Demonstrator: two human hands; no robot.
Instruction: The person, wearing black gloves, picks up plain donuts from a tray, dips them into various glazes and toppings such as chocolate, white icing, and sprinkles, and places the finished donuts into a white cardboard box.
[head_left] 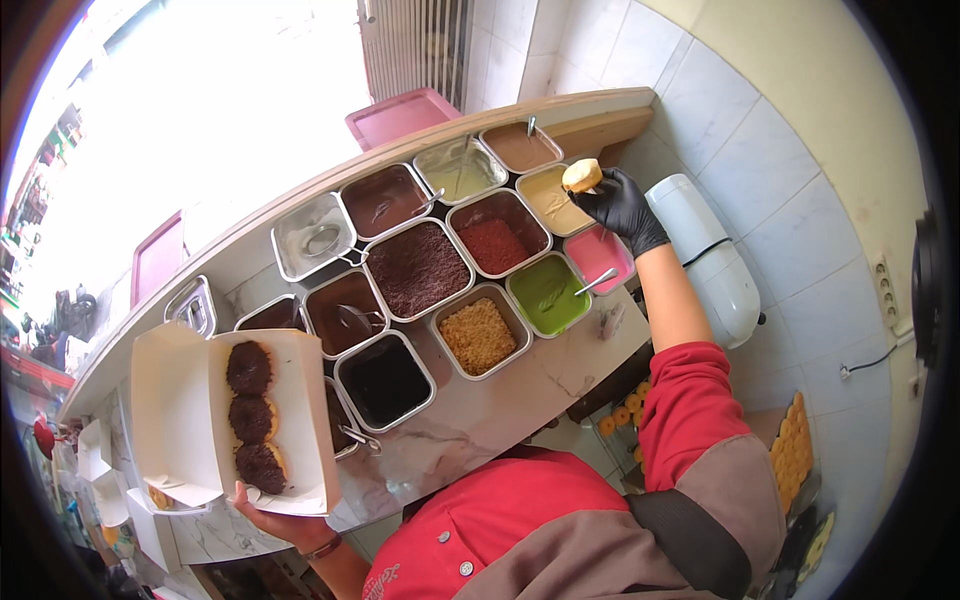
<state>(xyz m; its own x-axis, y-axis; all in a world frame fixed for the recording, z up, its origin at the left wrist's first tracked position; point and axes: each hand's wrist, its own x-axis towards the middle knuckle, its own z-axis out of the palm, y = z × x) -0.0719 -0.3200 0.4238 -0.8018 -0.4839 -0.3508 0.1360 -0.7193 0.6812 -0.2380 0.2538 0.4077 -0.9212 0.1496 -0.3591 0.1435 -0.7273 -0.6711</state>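
Observation:
My right hand (615,205), in a black glove, holds a pale yellow doughnut (580,174) by its sides, above a tin of beige cream (553,207). My bare left hand (262,517) holds the lower edge of an open white box (175,410). In it three small doughnuts (252,413) with dark crumbly tops stand in one column. Beside the box is a tin of black topping (385,382). Pink cream (600,255) lies just below my gloved hand.
Several metal tins of sauces and crumbs, like red powder (489,243), green cream (545,290) and golden crumbs (478,334), fill the marble counter (505,405). A light blue mixer (705,260) stands right. Pink trays (398,118) lie beyond the ledge. Doughnuts (785,440) are stacked lower right.

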